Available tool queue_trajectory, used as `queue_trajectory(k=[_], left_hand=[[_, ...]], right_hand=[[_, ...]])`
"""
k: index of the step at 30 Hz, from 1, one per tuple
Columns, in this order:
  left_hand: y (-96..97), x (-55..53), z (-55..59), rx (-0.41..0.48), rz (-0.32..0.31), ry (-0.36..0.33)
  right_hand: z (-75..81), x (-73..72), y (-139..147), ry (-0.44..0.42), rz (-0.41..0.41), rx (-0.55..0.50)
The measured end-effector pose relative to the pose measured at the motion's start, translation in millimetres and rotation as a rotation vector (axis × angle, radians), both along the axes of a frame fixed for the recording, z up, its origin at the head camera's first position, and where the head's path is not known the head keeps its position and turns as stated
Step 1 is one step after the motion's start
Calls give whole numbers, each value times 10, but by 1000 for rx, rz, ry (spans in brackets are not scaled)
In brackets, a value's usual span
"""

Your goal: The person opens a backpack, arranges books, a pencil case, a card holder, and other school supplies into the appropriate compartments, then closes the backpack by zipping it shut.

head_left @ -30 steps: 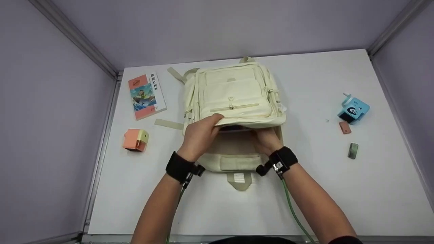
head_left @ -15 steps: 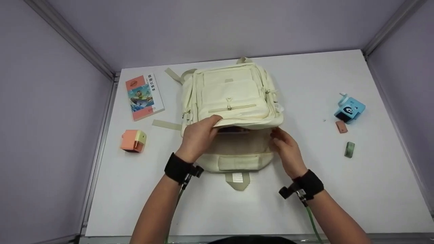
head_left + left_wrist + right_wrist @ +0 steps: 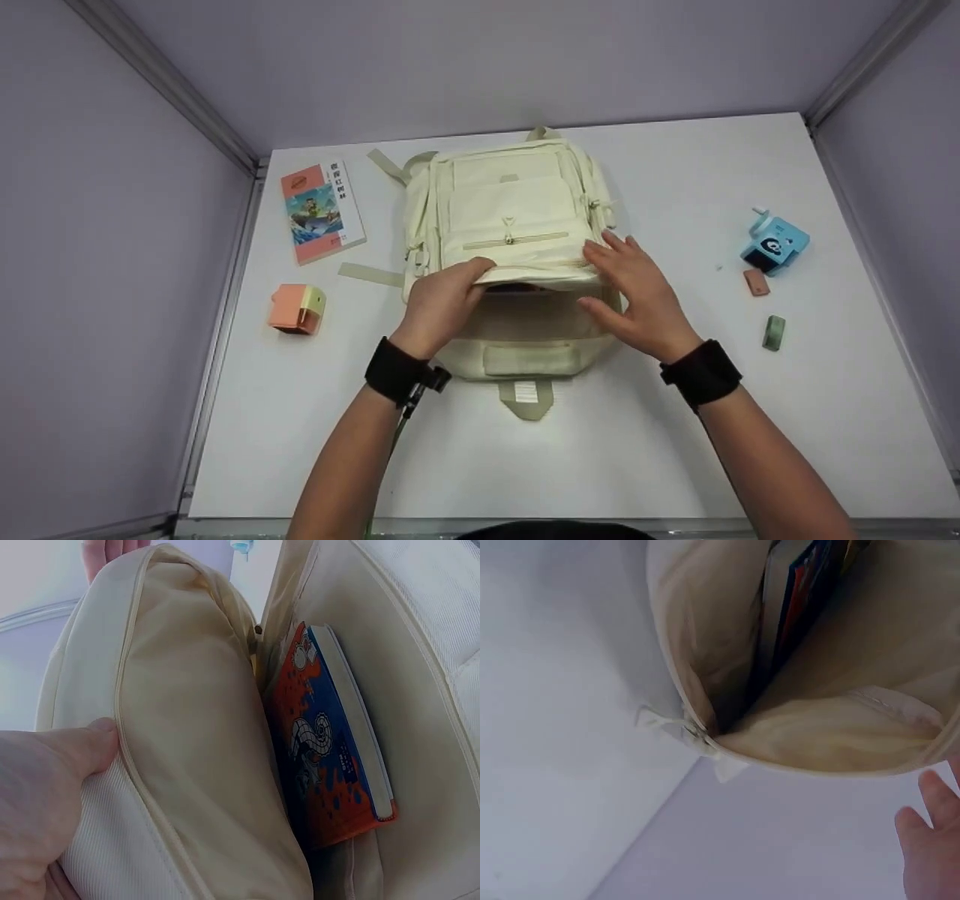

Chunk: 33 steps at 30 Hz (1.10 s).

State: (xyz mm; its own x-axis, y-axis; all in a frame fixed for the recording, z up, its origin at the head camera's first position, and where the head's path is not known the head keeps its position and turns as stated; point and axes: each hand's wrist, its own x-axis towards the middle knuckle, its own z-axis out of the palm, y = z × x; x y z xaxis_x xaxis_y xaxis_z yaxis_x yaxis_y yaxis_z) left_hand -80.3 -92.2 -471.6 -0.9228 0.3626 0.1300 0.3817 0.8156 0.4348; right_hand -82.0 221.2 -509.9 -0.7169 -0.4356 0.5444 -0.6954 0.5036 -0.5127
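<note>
A cream backpack lies on the white table with its main compartment gaping toward the person. My left hand grips the upper edge of the opening, thumb on the outer fabric in the left wrist view. My right hand is at the right corner of that edge, fingers spread and fairly straight, holding nothing. Inside the bag, a book with an orange and blue cover leans against the back panel. The right wrist view shows the same book deep in the compartment.
To the left lie a paperback book and an orange pencil sharpener. On the right are a blue sharpener with a crank, a reddish eraser and a green block. Walls enclose the table at the back and sides.
My right hand has come out of the backpack's opening, moved right, then up to the right corner of the edge with its fingers spread. My left hand keeps its grip in place.
</note>
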Motion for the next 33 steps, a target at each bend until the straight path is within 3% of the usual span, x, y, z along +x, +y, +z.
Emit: queue_trajectory(k=[4,8,13,22,28,33], left_hand=[[9,3,-9,-6,-8,-4],[10,-2,-38,1,-25,-11],[17,-17,-66,7,-37,-1],[66,-59,-92,-6,-63,38],[71,-107,-110,11,-101,-25],[-65,-144,-138,105,-177,-85]], right_hand=[[82,-155,-64,-59,108,144],[77,-198,-97,-185,137,193],[44,-142,-126,-235,43,188],[89,-21,-134,-119,-89,188],[93,43,-144,-88,-173,194],[111,85,-127,-104,-222,201]])
